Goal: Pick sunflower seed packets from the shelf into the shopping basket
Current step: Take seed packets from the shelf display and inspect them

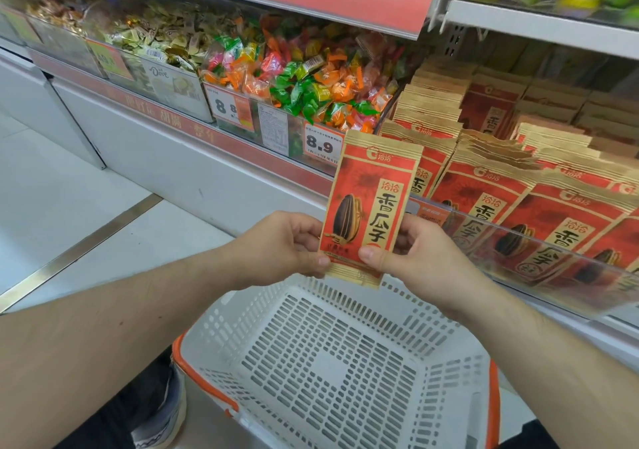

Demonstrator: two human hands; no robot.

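Sunflower seed packet [371, 203], flat red paper with gold edges and a dark striped seed printed on the front, held upright above the white perforated plastic shopping basket [332, 362] with orange trim; pinched at its lower left edge by the left hand [288, 244], thumb on the front and fingers curled behind; pinched at its lower right corner by the right hand [409, 253], thumb pressed flat on the gold bottom strip; basket directly below both hands, nothing visible inside it; rows of matching red and gold seed packets [511, 186] standing upright on the white metal shelf [587, 314] to the right, behind a clear plastic front rail [518, 237]; clear bins of loose sweets in orange, green and pink wrappers [311, 82] on the shelf to the left, just beside the packet rows; white and orange price tag reading 8.9 [323, 144] just left of the held packet's top; grey shoe [162, 410] on the pale floor beside the basket's left corner.
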